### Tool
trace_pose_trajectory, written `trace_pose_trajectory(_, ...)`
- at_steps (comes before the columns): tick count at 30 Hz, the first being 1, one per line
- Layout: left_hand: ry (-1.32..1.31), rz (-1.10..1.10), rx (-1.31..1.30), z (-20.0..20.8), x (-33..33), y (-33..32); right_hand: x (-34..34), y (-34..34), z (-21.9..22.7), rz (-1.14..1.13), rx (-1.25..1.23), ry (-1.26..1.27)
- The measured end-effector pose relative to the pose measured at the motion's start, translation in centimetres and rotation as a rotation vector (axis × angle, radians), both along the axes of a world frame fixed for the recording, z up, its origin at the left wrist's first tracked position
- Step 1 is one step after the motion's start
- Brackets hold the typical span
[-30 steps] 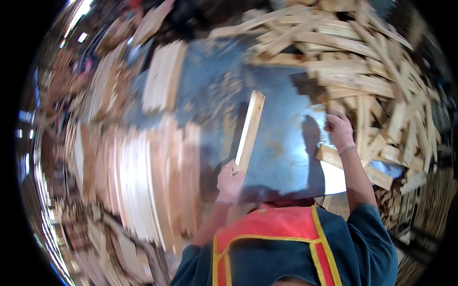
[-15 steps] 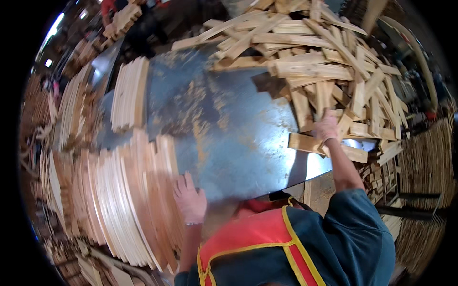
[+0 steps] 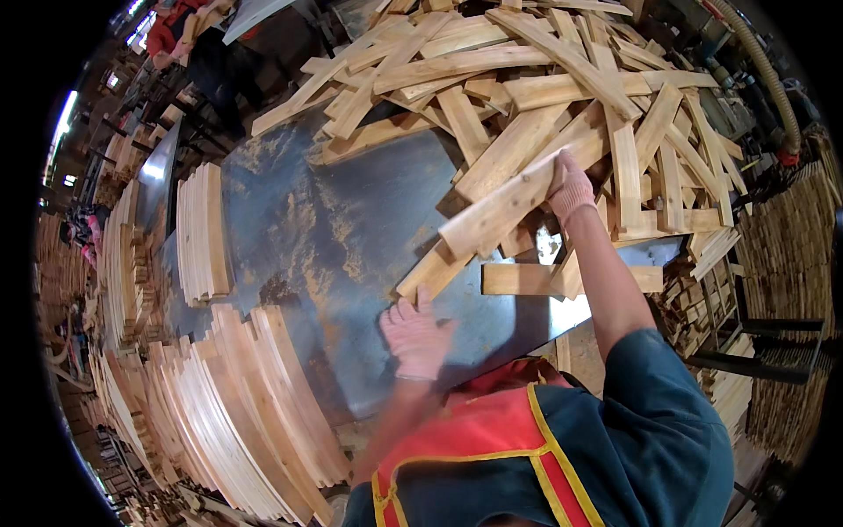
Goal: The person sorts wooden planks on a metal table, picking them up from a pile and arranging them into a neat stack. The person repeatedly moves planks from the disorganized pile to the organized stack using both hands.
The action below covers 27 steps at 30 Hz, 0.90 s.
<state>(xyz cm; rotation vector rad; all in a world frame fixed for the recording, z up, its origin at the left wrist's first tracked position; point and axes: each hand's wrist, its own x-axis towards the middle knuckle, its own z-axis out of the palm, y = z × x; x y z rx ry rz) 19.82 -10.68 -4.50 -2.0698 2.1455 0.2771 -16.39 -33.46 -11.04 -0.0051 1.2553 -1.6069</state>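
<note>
My right hand (image 3: 572, 186), in a pale knitted glove, is closed around the far end of a wooden board (image 3: 496, 211). The board slants down to the left over the edge of a heap of loose boards (image 3: 527, 92). Below it lies another board (image 3: 432, 270), its near end by the fingertips of my left hand (image 3: 416, 341). That hand, also gloved, has its fingers apart and holds nothing; whether it touches the board end I cannot tell. Left of it stand rows of boards set on edge (image 3: 237, 413).
A dark metal tabletop (image 3: 369, 211) strewn with sawdust spans the middle. A smaller board stack (image 3: 202, 233) stands at its left edge. One board (image 3: 518, 279) lies near the front edge. A person (image 3: 211, 53) is at the far left; tall wood stacks (image 3: 786, 290) rise at right.
My right hand has taken hold of a board and lifted it from the heap, up and leftward. My left hand has left the upright rows and moved right over the table.
</note>
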Motion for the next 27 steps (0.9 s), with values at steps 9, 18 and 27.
trace_pose_trajectory(9, 1.000, 0.213, -0.120, -2.6, 7.2, 0.9, 9.3, 9.8, 4.7, 0.432, -0.218, -0.394)
trace_pose_trajectory(18, 1.849, 0.655, 0.399, 1.5, 10.6, 10.1, 30.9, 22.2, 2.0, 0.867, -0.048, -0.643)
trace_pose_trajectory(27, -0.005, 0.553, -0.042, 1.4, 22.3, 18.2, 31.2, 26.8, 4.3, 1.051, -0.271, 0.518)
